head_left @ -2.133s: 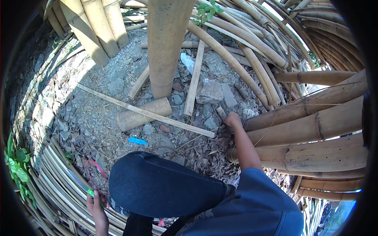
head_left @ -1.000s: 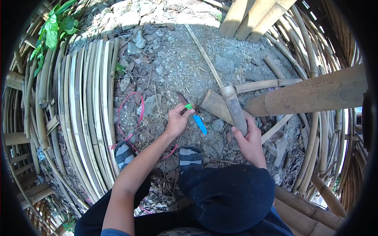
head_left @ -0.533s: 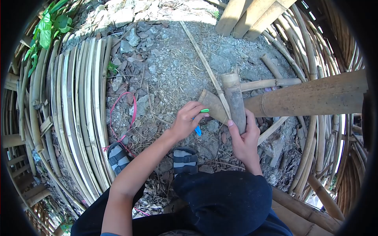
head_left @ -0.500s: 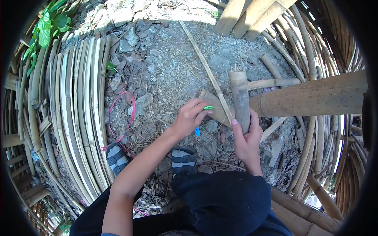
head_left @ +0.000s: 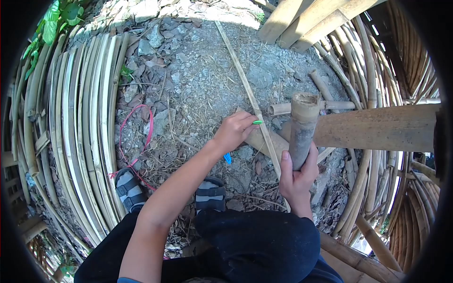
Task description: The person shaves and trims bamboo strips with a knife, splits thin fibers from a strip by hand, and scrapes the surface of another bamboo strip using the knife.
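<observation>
My left hand [head_left: 236,128] is closed in a pinch around a small bright green object [head_left: 257,122]; only its end shows, so I cannot tell its kind. Those fingertips are beside a long, thin bamboo strip [head_left: 248,94], which slants from the far ground towards my knee. Wrapped in my right hand [head_left: 299,181] is a short, thick bamboo piece [head_left: 303,137], upright with its cut top facing me. Behind both hands a wider bamboo piece [head_left: 261,140] lies slantwise. A small blue item [head_left: 228,158] shows on the ground below my left hand.
A large bamboo pole [head_left: 377,126] juts in from the right. Split bamboo slats [head_left: 87,137] are stacked at left, near a pink strap [head_left: 150,127]. Thick bamboo poles [head_left: 325,23] stand at the back right. My sandals [head_left: 210,193] rest on stony ground.
My right hand has raised the short bamboo piece closer to me, and its thumb has come off the strip. My left hand has moved slightly right and away with the green object. The view has shifted.
</observation>
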`<action>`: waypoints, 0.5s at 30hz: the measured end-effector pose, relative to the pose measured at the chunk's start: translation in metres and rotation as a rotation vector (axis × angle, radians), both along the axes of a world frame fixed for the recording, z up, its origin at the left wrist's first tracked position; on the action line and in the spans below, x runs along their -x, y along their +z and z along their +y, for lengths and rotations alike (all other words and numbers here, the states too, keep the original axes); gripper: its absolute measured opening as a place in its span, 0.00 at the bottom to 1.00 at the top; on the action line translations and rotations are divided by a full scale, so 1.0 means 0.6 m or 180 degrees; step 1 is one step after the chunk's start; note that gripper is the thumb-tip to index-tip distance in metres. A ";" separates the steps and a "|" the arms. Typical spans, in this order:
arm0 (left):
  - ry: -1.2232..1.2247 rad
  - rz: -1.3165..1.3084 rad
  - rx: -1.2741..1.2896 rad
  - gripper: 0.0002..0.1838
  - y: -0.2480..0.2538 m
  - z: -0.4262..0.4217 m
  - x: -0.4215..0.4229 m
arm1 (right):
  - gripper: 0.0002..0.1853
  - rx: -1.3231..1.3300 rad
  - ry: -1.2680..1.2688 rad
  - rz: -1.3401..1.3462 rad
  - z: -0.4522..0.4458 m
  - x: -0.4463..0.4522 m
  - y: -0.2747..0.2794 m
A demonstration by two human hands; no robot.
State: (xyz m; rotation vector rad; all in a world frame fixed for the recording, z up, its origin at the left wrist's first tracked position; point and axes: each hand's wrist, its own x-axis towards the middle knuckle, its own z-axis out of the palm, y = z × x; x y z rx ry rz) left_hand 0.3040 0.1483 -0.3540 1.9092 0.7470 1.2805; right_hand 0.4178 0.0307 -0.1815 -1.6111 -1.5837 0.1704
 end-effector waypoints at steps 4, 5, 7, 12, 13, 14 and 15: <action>0.0002 0.0037 -0.0003 0.10 0.001 0.008 -0.001 | 0.21 0.1157 -0.0318 -0.0360 0.004 0.004 0.022; 0.0020 0.0037 0.0006 0.10 -0.002 0.012 0.000 | 0.20 0.0782 -0.0394 0.0158 0.004 0.002 0.020; -0.0110 0.0238 -0.0101 0.10 0.001 0.010 0.004 | 0.20 0.0822 -0.0391 0.0154 -0.003 0.006 0.017; -0.0103 0.0263 -0.0030 0.10 0.010 0.009 0.005 | 0.16 0.1089 -0.0548 0.0696 -0.003 0.005 0.018; -0.0108 0.0309 -0.0006 0.11 0.009 0.007 0.007 | 0.15 0.1467 -0.0676 0.1295 -0.005 0.002 0.015; -0.0086 0.0316 0.0007 0.11 0.008 0.010 0.008 | 0.15 0.1080 -0.0652 0.1309 -0.008 -0.011 0.015; -0.0133 0.0312 -0.0092 0.11 0.004 0.009 0.008 | 0.15 0.1112 -0.0656 0.1317 -0.012 -0.013 0.019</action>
